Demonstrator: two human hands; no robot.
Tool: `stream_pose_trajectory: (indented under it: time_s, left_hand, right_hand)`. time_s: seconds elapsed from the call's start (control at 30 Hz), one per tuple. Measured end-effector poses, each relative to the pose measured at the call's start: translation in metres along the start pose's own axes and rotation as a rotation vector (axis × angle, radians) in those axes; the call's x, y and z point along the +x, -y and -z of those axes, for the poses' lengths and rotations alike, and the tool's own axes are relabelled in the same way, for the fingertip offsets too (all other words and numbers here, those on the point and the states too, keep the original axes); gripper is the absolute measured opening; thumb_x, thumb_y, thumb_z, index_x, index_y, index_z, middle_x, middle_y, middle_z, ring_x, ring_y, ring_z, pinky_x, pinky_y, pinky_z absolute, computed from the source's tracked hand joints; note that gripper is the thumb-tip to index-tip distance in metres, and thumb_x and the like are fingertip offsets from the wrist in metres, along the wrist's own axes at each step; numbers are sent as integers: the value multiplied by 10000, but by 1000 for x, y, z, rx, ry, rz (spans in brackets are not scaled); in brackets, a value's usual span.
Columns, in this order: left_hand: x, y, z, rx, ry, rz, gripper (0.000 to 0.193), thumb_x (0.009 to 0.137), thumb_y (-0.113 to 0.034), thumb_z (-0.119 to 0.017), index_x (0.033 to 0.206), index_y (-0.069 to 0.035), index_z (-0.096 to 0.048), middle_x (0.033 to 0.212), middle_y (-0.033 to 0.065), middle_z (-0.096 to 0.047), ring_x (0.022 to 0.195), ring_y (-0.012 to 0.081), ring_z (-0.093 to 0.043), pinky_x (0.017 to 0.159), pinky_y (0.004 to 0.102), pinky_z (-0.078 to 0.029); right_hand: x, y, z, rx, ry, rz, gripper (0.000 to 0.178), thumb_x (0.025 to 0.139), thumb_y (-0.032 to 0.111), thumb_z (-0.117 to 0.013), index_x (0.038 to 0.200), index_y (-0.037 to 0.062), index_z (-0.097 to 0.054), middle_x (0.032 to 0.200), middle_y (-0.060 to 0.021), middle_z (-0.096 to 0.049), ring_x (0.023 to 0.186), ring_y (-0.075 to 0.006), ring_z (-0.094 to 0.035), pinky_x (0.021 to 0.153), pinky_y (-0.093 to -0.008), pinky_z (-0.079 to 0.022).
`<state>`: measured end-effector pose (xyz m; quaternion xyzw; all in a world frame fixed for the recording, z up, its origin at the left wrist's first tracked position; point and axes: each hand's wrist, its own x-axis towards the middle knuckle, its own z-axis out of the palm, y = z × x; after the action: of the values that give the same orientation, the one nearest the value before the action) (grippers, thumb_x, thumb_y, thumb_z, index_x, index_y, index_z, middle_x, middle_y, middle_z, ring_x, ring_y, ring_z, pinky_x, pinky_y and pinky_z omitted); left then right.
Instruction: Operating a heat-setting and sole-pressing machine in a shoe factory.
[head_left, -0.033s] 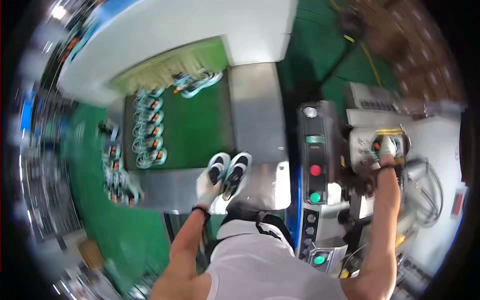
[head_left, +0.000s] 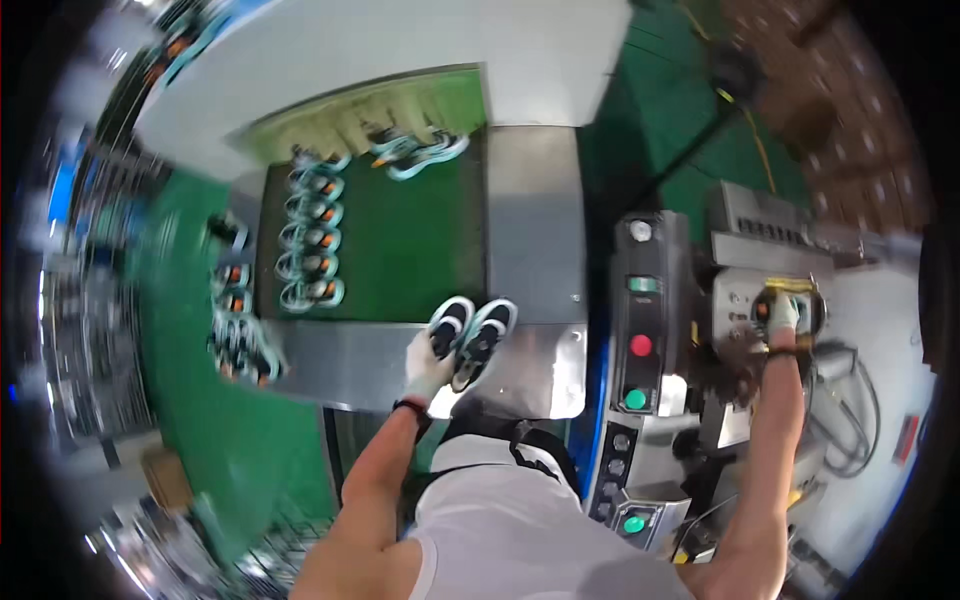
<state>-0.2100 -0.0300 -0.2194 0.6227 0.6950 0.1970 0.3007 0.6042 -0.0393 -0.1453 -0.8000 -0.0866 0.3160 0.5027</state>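
My left hand (head_left: 425,367), in a white glove, closes around one black-and-white shoe (head_left: 450,327) at the near edge of the steel table. A matching shoe (head_left: 483,345) lies close beside it, toes pointing away from me. Far to the right, my gloved right hand (head_left: 785,312) reaches into the machine (head_left: 740,310). Its fingers are at a dark, pale-edged object (head_left: 766,304) under a yellow bar; blur and the hand hide what that object is and how the fingers hold it.
A green conveyor belt (head_left: 400,240) carries a row of pale-laced shoes (head_left: 310,240) and a pair by the curtained opening (head_left: 425,155). More shoes (head_left: 240,345) stand left of the table. A control panel (head_left: 640,315) with red and green buttons stands between table and machine.
The whole view has shifted and turned slightly with my head. Both hands stay at the same places, the left with the shoe, the right in the machine.
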Motion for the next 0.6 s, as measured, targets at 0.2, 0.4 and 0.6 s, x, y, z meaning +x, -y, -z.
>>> stream_pose_trajectory:
  time_s: [0.2, 0.4, 0.6]
  left_hand:
    - [-31, 63, 40, -179, 107, 1, 682, 846, -365, -757, 1385, -28, -511, 1317, 237, -586, 1244, 388, -563, 1060, 440, -455]
    - [37, 172, 113, -346, -433, 281, 803, 879, -271, -769, 1470, 72, -347, 1420, 233, -438, 1294, 342, -486, 1107, 415, -404]
    - [139, 276, 200, 191, -493, 194, 602, 928, -361, -691, 1355, 18, -499, 1303, 302, -498, 1223, 463, -504, 1031, 488, -438]
  right_hand:
    - [-216, 55, -137, -140, 32, 418, 427, 983, 325, -623, 1249, -9, -628, 1187, -143, -643, 1049, -234, -603, 922, -390, -513]
    - [-421, -103, -226, -1563, -183, 388, 915, 831, 281, -734, 1539, -60, -265, 1576, -294, -317, 1493, -427, -280, 1237, -468, -241]
    - [-403, -155, -211, -1403, -135, 475, 1079, 746, 330, -820, 1539, -102, -230, 1590, -374, -200, 1507, -488, -175, 1243, -518, -157]
